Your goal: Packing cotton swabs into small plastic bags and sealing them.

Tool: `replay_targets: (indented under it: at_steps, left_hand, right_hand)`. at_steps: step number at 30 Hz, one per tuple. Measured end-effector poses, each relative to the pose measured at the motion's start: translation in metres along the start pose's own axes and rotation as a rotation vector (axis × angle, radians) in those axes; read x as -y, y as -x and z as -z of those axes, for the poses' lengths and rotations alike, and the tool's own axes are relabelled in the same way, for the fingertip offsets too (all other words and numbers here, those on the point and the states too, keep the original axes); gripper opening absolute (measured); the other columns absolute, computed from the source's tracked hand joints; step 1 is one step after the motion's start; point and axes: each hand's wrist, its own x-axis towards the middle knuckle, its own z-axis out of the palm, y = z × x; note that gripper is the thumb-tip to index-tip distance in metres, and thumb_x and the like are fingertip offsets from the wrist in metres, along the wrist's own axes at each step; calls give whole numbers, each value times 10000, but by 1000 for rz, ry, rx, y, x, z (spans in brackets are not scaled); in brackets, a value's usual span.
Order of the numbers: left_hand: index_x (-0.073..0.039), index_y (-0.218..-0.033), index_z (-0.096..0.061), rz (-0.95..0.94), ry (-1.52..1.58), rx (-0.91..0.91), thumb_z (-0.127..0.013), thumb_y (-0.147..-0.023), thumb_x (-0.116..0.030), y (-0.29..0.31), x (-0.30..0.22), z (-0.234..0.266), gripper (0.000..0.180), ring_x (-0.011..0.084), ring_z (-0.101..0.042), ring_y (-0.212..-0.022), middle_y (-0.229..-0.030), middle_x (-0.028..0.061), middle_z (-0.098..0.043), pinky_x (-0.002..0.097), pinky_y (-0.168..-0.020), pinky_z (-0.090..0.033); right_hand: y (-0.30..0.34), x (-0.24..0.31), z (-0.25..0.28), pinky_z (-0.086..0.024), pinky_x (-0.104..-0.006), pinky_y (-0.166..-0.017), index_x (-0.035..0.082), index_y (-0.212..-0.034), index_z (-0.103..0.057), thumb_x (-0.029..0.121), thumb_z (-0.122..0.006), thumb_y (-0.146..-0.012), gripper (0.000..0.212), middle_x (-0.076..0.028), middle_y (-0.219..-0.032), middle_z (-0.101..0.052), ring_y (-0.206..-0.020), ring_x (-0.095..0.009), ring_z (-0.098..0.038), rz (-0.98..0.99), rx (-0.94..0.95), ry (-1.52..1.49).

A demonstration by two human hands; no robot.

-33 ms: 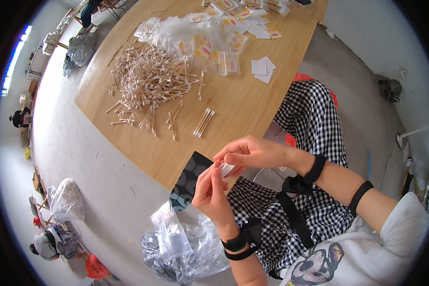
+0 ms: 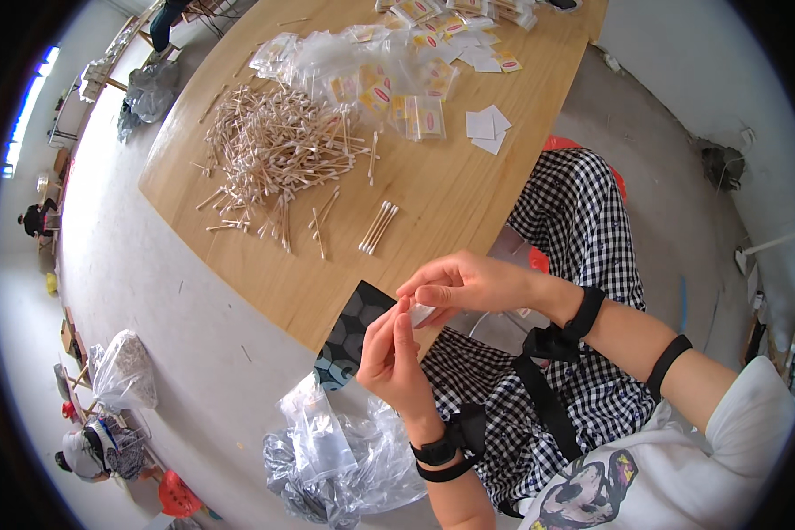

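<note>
Both of my hands meet just off the near corner of the wooden table [image 2: 450, 203]. Between their fingertips is a small whitish packet [image 2: 421, 313], mostly covered by the fingers; its contents cannot be made out. My left hand [image 2: 394, 353] pinches it from below, thumb up. My right hand [image 2: 455, 283] closes on it from the other side, fingers bent over it. On the table beyond lies a short row of cotton swabs [image 2: 378, 227], side by side. Farther left spreads a big loose pile of cotton swabs [image 2: 274, 141], with a few strays around it.
Clear plastic bags [image 2: 318, 57] and small packets with yellow-and-white cards [image 2: 426, 117] lie at the far side. White cards [image 2: 488, 125] sit near the right edge. A dark patterned sheet [image 2: 353, 331] covers the near corner. Crumpled plastic bags [image 2: 344, 459] are below it.
The packet between my fingertips has turned slightly and shows a little differently. My hands hold almost the same place, and the table's things have not moved.
</note>
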Motion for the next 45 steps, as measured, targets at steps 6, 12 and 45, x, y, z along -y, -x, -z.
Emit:
replay_targets:
  at_steps: [6, 12, 45]
  left_hand:
    - [24, -1096, -713, -166, 6, -24, -678, -919, -54, 1, -8, 1, 197, 57, -568, -720, -1128, 108, -695, 180, -578, -452]
    - [-10, -1070, -737, -183, 19, 101, -754, -812, 54, -11, 8, 11, 266, 96, -608, -857, -1057, 87, -671, 198, -663, -475]
    - [33, -1012, -738, -98, 33, 60, -722, -833, 77, -13, 10, 8, 185, 167, -650, -940, -1020, 113, -680, 255, -836, -524]
  right_hand:
    - [-6, -1, 7, -562, -288, -875, -38, -1249, -578, 467, -626, -953, 587, -107, -1147, -666, -1017, -169, -678, -29, 49, -92]
    - [-9, -13, 10, -556, -261, -816, -7, -1209, -577, 130, -690, -916, 343, -104, -1132, -682, -964, -120, -656, 126, 150, -55]
    - [-9, -7, -5, -562, -256, -768, 3, -930, -687, 70, -697, -898, 75, -61, -919, -718, -853, -116, -683, 370, -221, 261]
